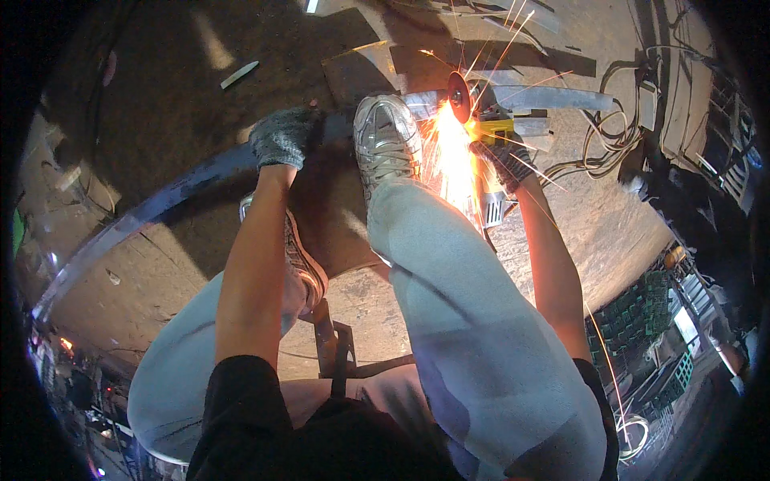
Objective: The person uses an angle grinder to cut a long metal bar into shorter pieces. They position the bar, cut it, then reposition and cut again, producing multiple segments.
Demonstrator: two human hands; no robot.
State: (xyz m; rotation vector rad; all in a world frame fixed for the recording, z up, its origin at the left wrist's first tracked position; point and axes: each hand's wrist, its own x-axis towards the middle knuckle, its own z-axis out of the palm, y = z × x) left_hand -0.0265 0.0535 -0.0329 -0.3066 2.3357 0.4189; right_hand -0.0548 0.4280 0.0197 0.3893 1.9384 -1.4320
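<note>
A long flat metal bar (180, 183) runs across the floor, from the lower left to the upper right. My left hand (282, 138), in a dark grey knit glove, is closed around it. My gloved right hand (507, 164) grips a yellow angle grinder (496, 130). The thin cutting disc (459, 99) stands upright against the bar, just right of my right shoe (387, 140), which presses on the bar. Bright sparks (455, 156) pour down from the disc toward my right leg and hide part of the grinder. The cut itself is lost in the glare.
Cables (611, 148) lie coiled on the right. A pale offcut strip (239, 74) and a dark metal sheet (345, 40) are at the back. My left shoe (305, 260) is near a low metal frame (333, 345) between my legs. Green mesh (638, 313) lies at the lower right.
</note>
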